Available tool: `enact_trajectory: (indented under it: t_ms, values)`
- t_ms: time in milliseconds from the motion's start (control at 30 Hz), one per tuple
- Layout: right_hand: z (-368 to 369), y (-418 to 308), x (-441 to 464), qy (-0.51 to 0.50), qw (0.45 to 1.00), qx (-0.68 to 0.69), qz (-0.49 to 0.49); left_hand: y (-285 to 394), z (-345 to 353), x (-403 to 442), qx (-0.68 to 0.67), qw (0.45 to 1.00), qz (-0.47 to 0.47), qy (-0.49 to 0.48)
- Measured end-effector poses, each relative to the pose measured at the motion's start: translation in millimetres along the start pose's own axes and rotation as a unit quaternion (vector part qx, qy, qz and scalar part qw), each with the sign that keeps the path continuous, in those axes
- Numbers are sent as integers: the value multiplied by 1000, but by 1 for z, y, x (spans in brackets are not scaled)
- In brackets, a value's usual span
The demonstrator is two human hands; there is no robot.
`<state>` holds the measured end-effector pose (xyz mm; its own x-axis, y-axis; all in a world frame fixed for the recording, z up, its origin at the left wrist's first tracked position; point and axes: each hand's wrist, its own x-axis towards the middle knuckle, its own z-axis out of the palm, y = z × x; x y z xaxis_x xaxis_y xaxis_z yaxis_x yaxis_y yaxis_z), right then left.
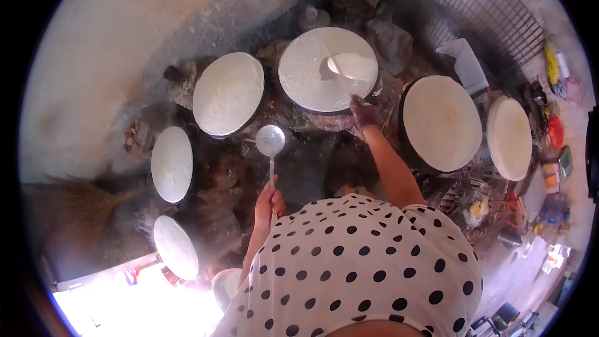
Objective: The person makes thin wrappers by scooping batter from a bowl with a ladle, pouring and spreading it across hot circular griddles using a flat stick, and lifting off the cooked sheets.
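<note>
Polka-dot shirt (368, 262): white with black spots, filling the lower middle of the view, nearest the camera; both bare forearms extend forward from it.
Left hand (268, 203): fingers wrapped around the handle of a metal ladle (270, 141), just in front of the shirt.
Ladle position: handle pointing back toward the body, round bowl foremost, near the gap between the left griddle (229, 93) and the centre griddle (306, 75); whether the bowl contains anything cannot be told.
Right hand (364, 116): dark-covered or shadowed, fingers drawn narrow at the near right edge of the centre griddle; a pale, blurred streak runs from it across the surface, and whether this is a held tool cannot be told.
Centre griddle surface: round, coated pale, dark along the near rim, with a brighter oval patch right of its middle.
Other pale discs: the left griddle sits beside the centre one; two smaller-looking discs (172, 164) curve down the left side; the right griddle (442, 123) shows a dark side, with a far-right disc (510, 138) just beside it.
Wire grid (474, 9): leaning at upper right, behind a white panel (465, 65).
Left edge: a straw broom (84, 203) near a glaring bright opening (131, 306).
</note>
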<state>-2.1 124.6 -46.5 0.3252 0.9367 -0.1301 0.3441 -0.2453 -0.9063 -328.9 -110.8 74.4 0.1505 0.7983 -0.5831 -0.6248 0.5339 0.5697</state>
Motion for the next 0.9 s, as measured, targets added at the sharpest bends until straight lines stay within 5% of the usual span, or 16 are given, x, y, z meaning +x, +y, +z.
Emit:
enact_trajectory:
  t_ms: [167, 200, 267, 367, 400, 433, 533, 633, 833, 900]
  values:
    - [-12, 18, -30, 61, 973, -91, 201, 10, 9, -14, 25, 999, 21, 36]
    - [-11, 17, -28, 29, 990, -134, 19, 10, 7, -11, 24, 999, 20, 29]
    - [-12, 15, -16, -5, 971, -172, -166, 8, 3, -9, 22, 999, 21, 23]
    - [-23, 6, 12, 76, 990, 90, 81, 5, 1, -11, 17, 1000, 0, 9]
    - [-4, 40, 20, 88, 969, 229, 16, 4, 5, -15, 25, 999, 10, 19]
    - [-3, 52, 23, 86, 969, 229, 16, 4, 8, -19, 33, 999, 20, 29]
    - [-32, 17, 5, -151, 983, 84, 59, 1, 12, -24, 14, 999, 13, 44]
    - [-43, -10, 15, -33, 996, 80, 25, 4, 15, -19, 3, 998, 5, 58]
    - [-44, 42, 14, -181, 983, 8, -36, -2, 17, -8, 38, 997, -8, 59]
    - [-63, 18, 28, -66, 989, -129, -10, -2, 24, 13, 56, 997, -19, 44]
